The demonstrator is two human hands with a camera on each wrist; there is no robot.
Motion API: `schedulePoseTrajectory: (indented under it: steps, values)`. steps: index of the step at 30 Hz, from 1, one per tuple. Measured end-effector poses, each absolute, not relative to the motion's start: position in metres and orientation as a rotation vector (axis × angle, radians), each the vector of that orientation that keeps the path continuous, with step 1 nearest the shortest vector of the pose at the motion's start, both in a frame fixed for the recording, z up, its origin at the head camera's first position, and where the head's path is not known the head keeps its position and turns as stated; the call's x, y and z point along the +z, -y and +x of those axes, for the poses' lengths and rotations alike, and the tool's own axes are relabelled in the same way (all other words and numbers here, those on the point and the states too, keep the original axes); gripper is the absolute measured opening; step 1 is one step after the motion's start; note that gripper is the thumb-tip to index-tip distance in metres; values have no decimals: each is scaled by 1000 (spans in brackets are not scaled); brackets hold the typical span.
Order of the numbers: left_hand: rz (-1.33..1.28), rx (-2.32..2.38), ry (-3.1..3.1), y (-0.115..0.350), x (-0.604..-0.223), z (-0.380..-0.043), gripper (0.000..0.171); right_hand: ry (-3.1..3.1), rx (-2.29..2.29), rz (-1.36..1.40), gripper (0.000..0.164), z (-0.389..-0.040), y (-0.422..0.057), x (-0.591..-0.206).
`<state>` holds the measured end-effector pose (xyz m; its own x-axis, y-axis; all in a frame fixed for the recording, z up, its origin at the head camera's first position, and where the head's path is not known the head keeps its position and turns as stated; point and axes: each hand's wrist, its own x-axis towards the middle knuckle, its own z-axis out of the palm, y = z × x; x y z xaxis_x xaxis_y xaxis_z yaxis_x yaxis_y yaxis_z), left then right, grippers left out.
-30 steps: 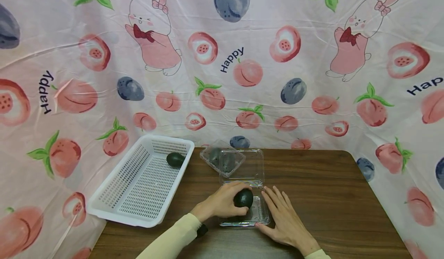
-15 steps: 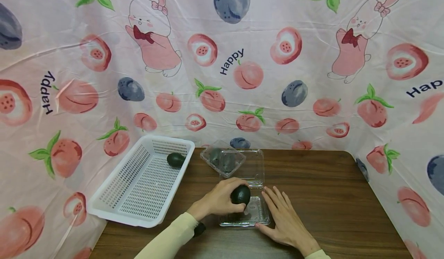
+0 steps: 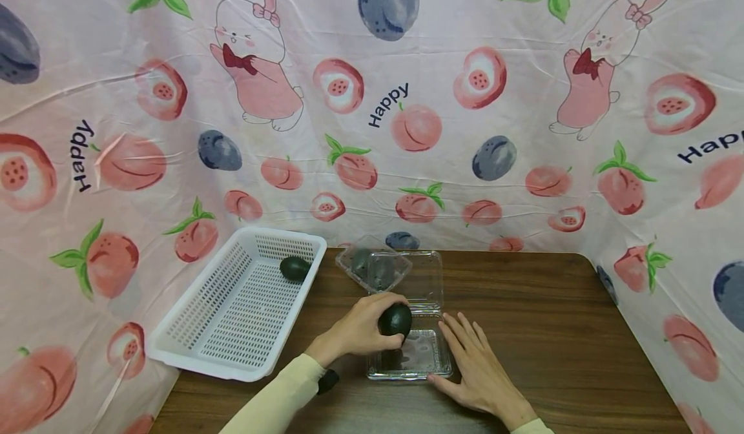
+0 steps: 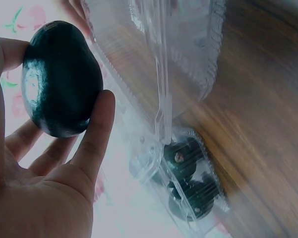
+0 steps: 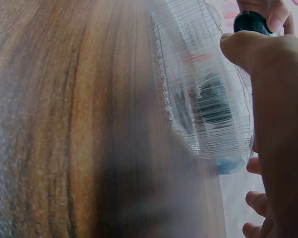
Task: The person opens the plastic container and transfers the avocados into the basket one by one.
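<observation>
Avocado (image 3: 395, 320) scooted left, left hand (image 3: 363, 328) gripping it; right hand (image 3: 478, 368) splayed at clear box (image 3: 407, 376) edge, table (image 3: 540, 318) running right.

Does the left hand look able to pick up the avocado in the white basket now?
Probably not: the left hand grips another avocado. Otherwise the way looks free, since the white basket is open above the avocado inside.

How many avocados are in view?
4 avocados: one in the left hand, one in the white basket, two in the rear clear box.
</observation>
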<state>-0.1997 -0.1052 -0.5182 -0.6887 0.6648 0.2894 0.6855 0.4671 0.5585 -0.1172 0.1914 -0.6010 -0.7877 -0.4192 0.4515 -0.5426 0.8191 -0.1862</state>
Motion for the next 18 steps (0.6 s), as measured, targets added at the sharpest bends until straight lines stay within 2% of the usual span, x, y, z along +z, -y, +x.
schedulePoseTrajectory:
  steps: [18]
  values:
    - [-1106,-1107,2628,135,-484,-216,59,2632,424,707,104,-116,-190,-601]
